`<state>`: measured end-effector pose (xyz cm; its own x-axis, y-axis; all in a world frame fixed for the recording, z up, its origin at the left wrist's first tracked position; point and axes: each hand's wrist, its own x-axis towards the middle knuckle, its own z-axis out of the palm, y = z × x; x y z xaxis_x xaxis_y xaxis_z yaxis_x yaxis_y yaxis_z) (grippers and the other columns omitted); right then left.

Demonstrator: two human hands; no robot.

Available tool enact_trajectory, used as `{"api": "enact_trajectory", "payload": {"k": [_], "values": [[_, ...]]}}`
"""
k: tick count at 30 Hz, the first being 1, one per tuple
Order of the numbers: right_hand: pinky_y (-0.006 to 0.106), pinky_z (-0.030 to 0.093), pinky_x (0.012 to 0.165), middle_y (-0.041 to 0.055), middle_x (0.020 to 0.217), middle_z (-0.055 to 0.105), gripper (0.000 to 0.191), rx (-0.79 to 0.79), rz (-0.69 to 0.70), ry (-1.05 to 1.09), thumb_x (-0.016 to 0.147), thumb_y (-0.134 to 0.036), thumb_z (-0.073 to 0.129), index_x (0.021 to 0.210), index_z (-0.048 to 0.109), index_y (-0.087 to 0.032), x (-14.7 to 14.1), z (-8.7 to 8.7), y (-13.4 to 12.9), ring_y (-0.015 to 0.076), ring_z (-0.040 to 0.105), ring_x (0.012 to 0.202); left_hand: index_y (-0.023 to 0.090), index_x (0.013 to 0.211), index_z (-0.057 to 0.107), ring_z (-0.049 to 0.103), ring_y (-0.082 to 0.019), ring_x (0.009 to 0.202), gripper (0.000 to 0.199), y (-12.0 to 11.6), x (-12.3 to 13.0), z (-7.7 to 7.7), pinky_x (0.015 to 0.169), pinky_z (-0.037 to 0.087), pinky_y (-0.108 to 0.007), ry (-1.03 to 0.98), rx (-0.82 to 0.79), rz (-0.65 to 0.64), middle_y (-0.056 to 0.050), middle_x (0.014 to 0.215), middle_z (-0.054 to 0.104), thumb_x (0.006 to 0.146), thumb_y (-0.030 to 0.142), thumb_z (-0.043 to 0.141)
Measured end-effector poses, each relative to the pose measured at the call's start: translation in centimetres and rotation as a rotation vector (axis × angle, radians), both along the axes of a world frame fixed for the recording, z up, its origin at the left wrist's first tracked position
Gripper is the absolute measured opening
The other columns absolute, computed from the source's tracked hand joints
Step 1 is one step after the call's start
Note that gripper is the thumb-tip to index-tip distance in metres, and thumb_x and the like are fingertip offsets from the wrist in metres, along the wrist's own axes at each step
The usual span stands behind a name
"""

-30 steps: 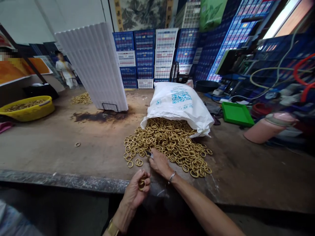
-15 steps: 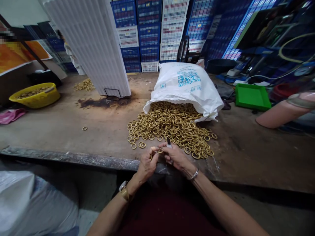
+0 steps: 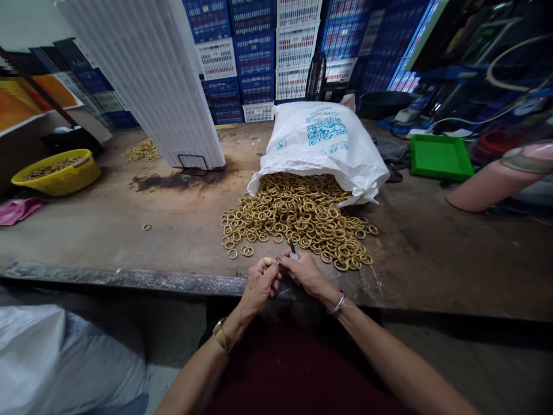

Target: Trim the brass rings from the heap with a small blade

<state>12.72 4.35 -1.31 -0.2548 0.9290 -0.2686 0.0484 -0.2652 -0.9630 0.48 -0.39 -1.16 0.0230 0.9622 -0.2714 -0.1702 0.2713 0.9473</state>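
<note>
My left hand (image 3: 260, 283) is closed at the table's front edge, with a brass-coloured ring (image 3: 266, 269) partly showing in its fingers. My right hand (image 3: 309, 275) meets it fingertip to fingertip. It grips a small tool with a pale handle and dark flat tip (image 3: 292, 249), which looks like a small knife and points away from me. Between the fingertips only a speck of gold shows; the rest is covered. Just beyond my hands lies a heap of brass-coloured rings (image 3: 298, 216), spilling from the mouth of a white woven sack (image 3: 324, 150).
On the wooden table (image 3: 181, 230), a lone ring (image 3: 147, 227) lies left of my hands. A yellow basin (image 3: 60, 178) of rings stands far left, near a tall white corrugated panel (image 3: 159, 98). To the right are a green tray (image 3: 440, 158) and a pink cylinder (image 3: 496, 178). Stacked crates (image 3: 254, 57) stand behind.
The ring seen between my fingertips is now mostly covered as my left fingers close in. The tool's dark tip leans more to the left. My view has shifted slightly.
</note>
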Motion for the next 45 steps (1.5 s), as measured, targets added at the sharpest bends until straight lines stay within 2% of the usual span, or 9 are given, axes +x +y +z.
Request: {"api": "enact_trajectory", "payload": {"k": [9,12,16,19,29,35,38,41,45], "values": [[0.018,0.025,0.037,-0.0079,0.045,0.04,0.018,0.045,0.016,-0.08,0.069,-0.036,0.049,0.069,0.048,-0.017,0.0,-0.1,0.1,0.0052,0.03,0.036,0.017,0.075,0.043,0.039,-0.003,0.04,0.027,-0.3,-0.3,0.1,0.036,0.024,-0.014,-0.273,-0.029,-0.035,0.005,0.059,0.048,0.073,0.042,0.055],[0.02,0.031,0.045,-0.0038,0.051,0.046,0.016,0.223,0.007,-0.268,0.071,-0.03,0.047,0.066,0.052,-0.017,0.2,-0.6,0.1,0.0079,0.038,0.045,0.018,0.075,0.042,0.039,-0.003,0.039,0.03,-0.3,-0.4,0.5,0.035,0.023,-0.014,-0.289,-0.044,0.007,0.006,0.059,0.047,0.071,0.044,0.057],[0.022,0.034,0.055,0.0009,0.06,0.055,0.017,0.511,0.242,-0.483,0.074,-0.021,0.042,0.067,0.056,-0.017,0.3,-0.8,-0.6,0.0111,0.046,0.055,0.017,0.074,0.043,0.039,-0.003,0.039,0.033,-0.1,-0.6,0.2,0.034,0.023,-0.014,-0.224,-0.021,0.045,0.005,0.059,0.048,0.07,0.048,0.056],[0.021,0.033,0.059,0.0029,0.065,0.059,0.017,0.616,0.349,-0.615,0.072,-0.014,0.041,0.07,0.057,-0.017,0.2,-0.6,-1.0,0.0123,0.049,0.06,0.017,0.077,0.044,0.04,-0.003,0.04,0.032,-0.1,-0.8,-0.3,0.034,0.024,-0.014,-0.171,0.006,0.057,0.005,0.058,0.049,0.072,0.047,0.055],[0.021,0.03,0.057,0.0041,0.068,0.062,0.02,0.633,0.352,-0.802,0.072,-0.012,0.04,0.075,0.059,-0.016,-0.2,-0.5,-1.1,0.0129,0.052,0.061,0.017,0.073,0.045,0.039,-0.004,0.04,0.032,-0.3,-0.9,-0.1,0.035,0.026,-0.015,0.023,0.047,0.059,0.005,0.057,0.049,0.074,0.048,0.05],[0.022,0.029,0.054,0.0057,0.07,0.064,0.021,0.567,0.459,-0.939,0.074,-0.013,0.04,0.08,0.059,-0.017,-0.3,0.3,-0.6,0.0141,0.055,0.062,0.017,0.071,0.042,0.039,-0.003,0.039,0.033,-1.0,-1.2,0.2,0.037,0.025,-0.014,-0.039,0.025,0.067,0.005,0.056,0.048,0.074,0.048,0.052],[0.024,0.029,0.053,0.0084,0.073,0.064,0.021,0.554,0.426,-1.103,0.075,-0.016,0.04,0.086,0.058,-0.016,-0.3,0.4,0.4,0.0166,0.058,0.065,0.017,0.072,0.042,0.041,-0.003,0.04,0.032,-1.5,-1.3,1.3,0.037,0.026,-0.014,-0.12,0.012,0.009,0.005,0.057,0.049,0.072,0.047,0.056],[0.024,0.031,0.056,0.0087,0.079,0.065,0.022,0.584,0.327,-1.164,0.078,-0.018,0.04,0.093,0.055,-0.016,-0.6,0.1,1.5,0.0176,0.059,0.07,0.018,0.072,0.042,0.041,-0.004,0.04,0.031,-1.6,-1.2,2.3,0.036,0.026,-0.015,-0.305,-0.009,-0.034,0.004,0.059,0.05,0.071,0.044,0.058],[0.025,0.034,0.06,0.0088,0.081,0.064,0.022,0.586,0.17,-1.206,0.083,-0.027,0.04,0.1,0.049,-0.017,-1.3,-0.3,2.8,0.0191,0.06,0.073,0.016,0.069,0.042,0.039,-0.002,0.042,0.03,-1.1,-1.3,1.6,0.035,0.025,-0.015,-0.455,-0.049,0.024,-0.001,0.075,0.056,0.073,0.041,0.057]]}}
